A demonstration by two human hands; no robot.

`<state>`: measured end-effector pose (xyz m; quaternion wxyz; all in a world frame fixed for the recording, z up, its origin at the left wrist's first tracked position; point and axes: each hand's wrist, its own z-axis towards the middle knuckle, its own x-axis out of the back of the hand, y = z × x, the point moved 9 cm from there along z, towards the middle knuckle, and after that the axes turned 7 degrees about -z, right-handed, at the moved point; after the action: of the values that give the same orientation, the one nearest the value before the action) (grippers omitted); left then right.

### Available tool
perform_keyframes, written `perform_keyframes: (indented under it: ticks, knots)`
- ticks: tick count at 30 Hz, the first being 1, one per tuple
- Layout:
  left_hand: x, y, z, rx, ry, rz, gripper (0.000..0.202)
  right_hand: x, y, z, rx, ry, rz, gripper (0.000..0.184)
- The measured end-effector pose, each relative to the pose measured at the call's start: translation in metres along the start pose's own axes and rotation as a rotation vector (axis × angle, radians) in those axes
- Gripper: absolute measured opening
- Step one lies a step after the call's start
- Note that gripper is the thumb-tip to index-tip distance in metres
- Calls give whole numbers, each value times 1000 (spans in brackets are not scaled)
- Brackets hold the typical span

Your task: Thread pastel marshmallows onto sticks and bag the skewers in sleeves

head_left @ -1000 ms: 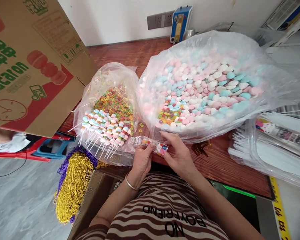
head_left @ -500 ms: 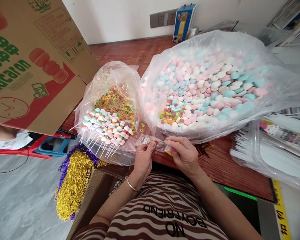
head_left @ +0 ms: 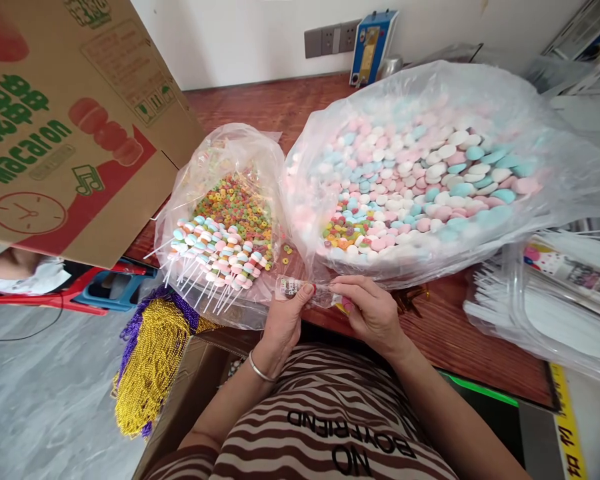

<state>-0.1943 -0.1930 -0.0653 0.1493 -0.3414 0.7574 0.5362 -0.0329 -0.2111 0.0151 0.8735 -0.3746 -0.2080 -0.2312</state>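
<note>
My left hand [head_left: 284,320] is closed, thumb and fingers pinching a small clear plastic bag [head_left: 289,287] with white print. Clear film stretches from it toward my right hand [head_left: 373,313], whose fingertips are pinched at the other end. Something pink and yellow shows under the right fingers, mostly hidden. Left of the hands, candy skewers [head_left: 220,253] on white sticks lie in rows on a clear bag of colourful ring candies [head_left: 235,200]. Behind my right hand, a large open bag holds pink, white and blue round candies [head_left: 415,180], with some ring candies at its near left.
A big cardboard box [head_left: 80,133] stands at the left. White sticks and printed bags lie in a clear plastic container [head_left: 555,293] at the right. Gold and purple bead strings [head_left: 153,367] hang below the table edge. A blue device [head_left: 373,48] stands by the wall.
The small bag has turned slightly in my left hand, and its print shows differently. Both hands stay almost in place, while the whole view has shifted a little.
</note>
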Motion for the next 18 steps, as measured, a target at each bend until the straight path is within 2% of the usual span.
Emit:
perform_keyframes:
  ticks: [5, 10, 13, 16, 18]
  knots:
    - [2, -3, -2, -23, 29, 23, 53, -9, 0, 3, -13, -95, 89, 22]
    - [5, 1, -1, -64, 45, 72, 49, -1, -5, 3, 75, 4, -74, 27]
    - [5, -1, 1, -17, 15, 108, 49, -2, -5, 3, 99, -8, -86, 32]
    - [1, -5, 2, 52, -66, 158, 47, -7, -6, 6, 130, -93, -58, 32]
    - [3, -3, 5, 57, -55, 120, 46, -5, -4, 11, 101, -108, -58, 29]
